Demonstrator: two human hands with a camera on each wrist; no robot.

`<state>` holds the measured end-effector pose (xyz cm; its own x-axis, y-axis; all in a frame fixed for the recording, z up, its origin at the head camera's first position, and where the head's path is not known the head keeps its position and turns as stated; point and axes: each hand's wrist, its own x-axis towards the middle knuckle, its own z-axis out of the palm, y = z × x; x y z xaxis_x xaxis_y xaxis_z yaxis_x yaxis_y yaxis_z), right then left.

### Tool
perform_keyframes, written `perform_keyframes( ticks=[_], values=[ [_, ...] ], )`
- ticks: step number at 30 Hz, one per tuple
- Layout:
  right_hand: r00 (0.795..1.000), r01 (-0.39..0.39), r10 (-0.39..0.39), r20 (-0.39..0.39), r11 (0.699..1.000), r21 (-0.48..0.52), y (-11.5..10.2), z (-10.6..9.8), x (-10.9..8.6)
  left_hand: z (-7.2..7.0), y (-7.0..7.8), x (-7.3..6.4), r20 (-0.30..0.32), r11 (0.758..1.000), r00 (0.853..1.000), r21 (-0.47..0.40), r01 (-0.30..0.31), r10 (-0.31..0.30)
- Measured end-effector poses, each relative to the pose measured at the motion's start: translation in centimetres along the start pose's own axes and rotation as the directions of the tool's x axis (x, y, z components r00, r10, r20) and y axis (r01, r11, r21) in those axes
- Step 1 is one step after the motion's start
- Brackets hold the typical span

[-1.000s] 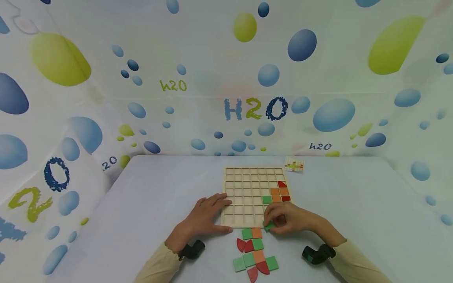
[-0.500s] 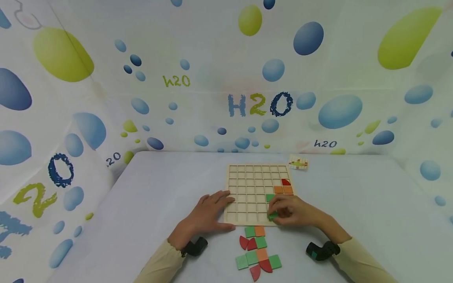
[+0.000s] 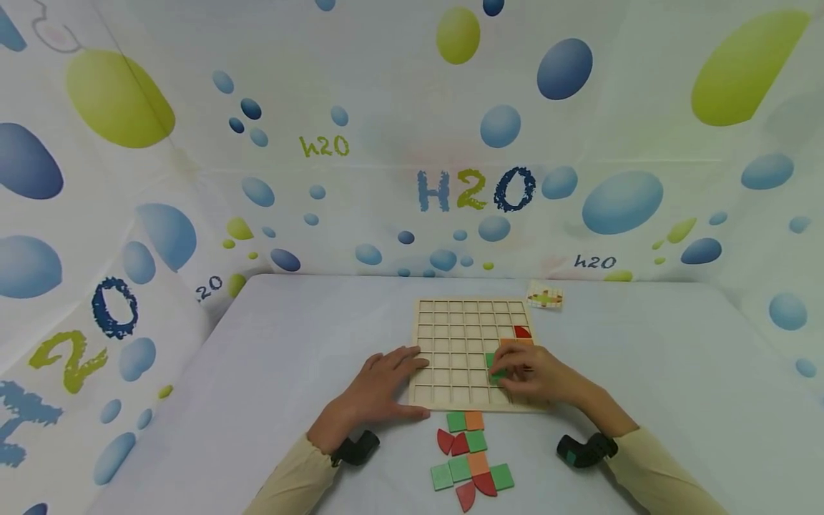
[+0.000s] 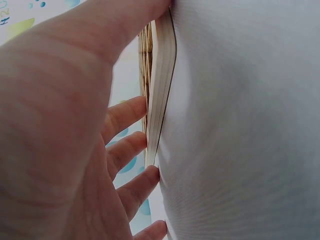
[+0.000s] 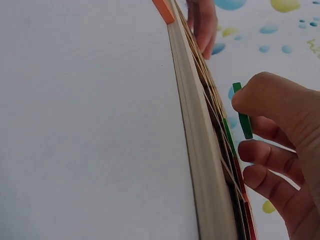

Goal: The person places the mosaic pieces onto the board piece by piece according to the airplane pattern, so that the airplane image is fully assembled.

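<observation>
A square wooden grid board [image 3: 443, 360] lies on the white table. My left hand [image 3: 376, 386] rests at its left edge with fingers spread, and in the left wrist view the fingertips touch the frame's side. Over the board's right part, my right hand [image 3: 543, 375] pinches a green square tile [image 5: 243, 115] between thumb and finger. The right wrist view has this tile tilted on edge, just above the cells. Another green tile [image 3: 490, 359] sits in a cell beside that hand. A red quarter-circle tile [image 3: 522, 332] lies further back; orange tiles are partly hidden by the right hand.
Loose green, orange and red tiles lie in front of the board, among them an orange square [image 3: 474, 420] and a red quarter-circle [image 3: 466, 495]. A small pattern card [image 3: 545, 295] lies behind the board's right corner. A patterned cloth wall [image 3: 386, 214] rises behind the table.
My right hand has carried the green tile from the board's front edge back over the cells on the right. My left hand keeps its place on the board.
</observation>
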<state>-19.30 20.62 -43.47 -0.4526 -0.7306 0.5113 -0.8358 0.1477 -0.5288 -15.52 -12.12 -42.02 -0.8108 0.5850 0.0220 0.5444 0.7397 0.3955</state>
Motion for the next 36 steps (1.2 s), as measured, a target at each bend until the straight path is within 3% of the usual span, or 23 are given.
perform_keyframes(
  ticks=[4,10,18,32,36],
  values=[
    [1.000,-0.006,0.006,-0.013,1.000,-0.029,0.2,-0.1,0.2,0.1,0.0,0.0,-0.002,1.000,1.000,0.005,-0.002,0.002],
    [0.993,-0.115,0.114,-0.029,0.992,-0.058,0.3,-0.3,0.1,0.0,0.0,0.1,0.002,1.000,1.000,0.006,0.003,-0.003],
    [0.985,-0.156,0.148,-0.086,0.984,-0.088,0.6,-0.4,0.6,-0.3,0.2,0.2,0.020,1.000,1.000,-0.013,0.021,-0.021],
    [0.943,-0.317,0.300,-0.147,0.942,-0.113,1.1,0.4,1.5,-0.4,0.0,0.1,0.019,1.000,1.000,-0.022,0.014,-0.014],
    [0.922,-0.367,0.349,-0.165,0.925,-0.096,1.0,0.5,1.7,-0.4,0.0,0.1,0.024,1.000,0.999,-0.016,0.025,-0.025]
  ],
)
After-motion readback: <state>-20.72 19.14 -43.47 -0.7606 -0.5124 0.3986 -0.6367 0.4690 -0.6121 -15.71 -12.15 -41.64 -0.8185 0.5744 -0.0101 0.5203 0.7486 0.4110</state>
